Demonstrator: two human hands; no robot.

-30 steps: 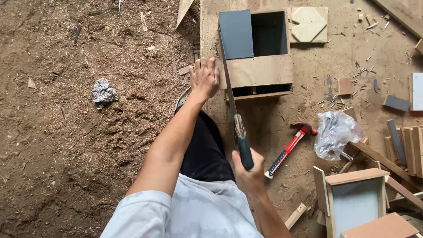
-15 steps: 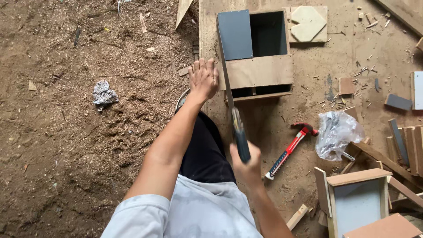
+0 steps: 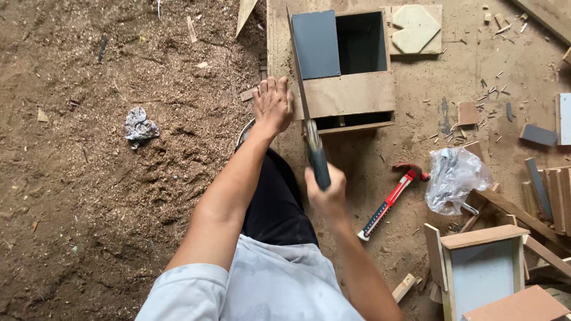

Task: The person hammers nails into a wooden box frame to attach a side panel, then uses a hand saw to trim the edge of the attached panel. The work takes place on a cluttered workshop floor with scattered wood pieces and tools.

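Saw [image 3: 304, 101] blade stood on edge along the left side of a wooden box [image 3: 348, 95], running from the far rim of the board [image 3: 416, 148] down toward the person, its dark handle nearest the body.

Farthest left, sawdust [image 3: 119, 178] covered the ground, with a crumpled grey rag [image 3: 139, 125] lying in it, well apart from the work. A pale wedge of wood [image 3: 245, 13] lay at the top, near the board's far left corner.

Next, the left hand [image 3: 273, 106] lay flat and palm down on the board's left edge, fingers spread a little and gripping nothing, just beside the blade. Below it, a dark-trousered knee [image 3: 276, 202] reached toward the board, and a pale shirt [image 3: 262, 285] filled the bottom of the view.

The right hand [image 3: 326, 191] was closed tightly around the saw handle, just below the box's near end.

The box lay open side up, a grey panel [image 3: 316, 44] covering its left half and a dark hollow showing on the right. A pale, heart-like cutout [image 3: 415, 28] lay just right of it.

Further right, a red-handled hammer [image 3: 389, 199] lay slantwise on the board, near a crumpled clear plastic bag [image 3: 455, 178]. A second, smaller box [image 3: 482, 267] with a pale grey panel sat at the lower right among wood offcuts [image 3: 547, 190].
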